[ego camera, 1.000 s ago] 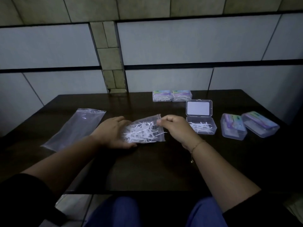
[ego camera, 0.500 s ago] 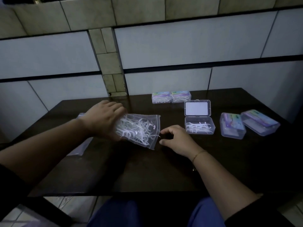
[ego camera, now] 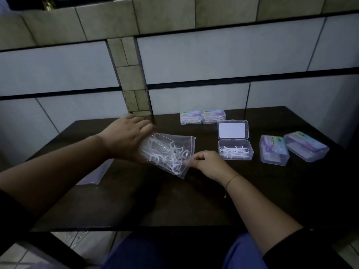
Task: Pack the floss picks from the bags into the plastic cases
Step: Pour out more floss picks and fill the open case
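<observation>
Left hand grips the closed end of the zip bag, fingers curled round it, bag raised and tilted with its mouth toward the right hand; looks set up so picks can be drawn out at the mouth. Right-hand fingers are bunched at the bag's mouth edge, seemingly pinching the plastic or a pick; cannot tell which. Floss picks fill the bag loosely, tangled. Just right of the right fingers sits the open case, lid up, with a shallow layer of picks, so partly filled and close for short transfers. Further right: two closed cases, labels up, contents unclear. Beyond the fingers, at the far table edge: two more closed cases showing picks inside. Behind the left forearm lies a flat bag, apparently empty.
</observation>
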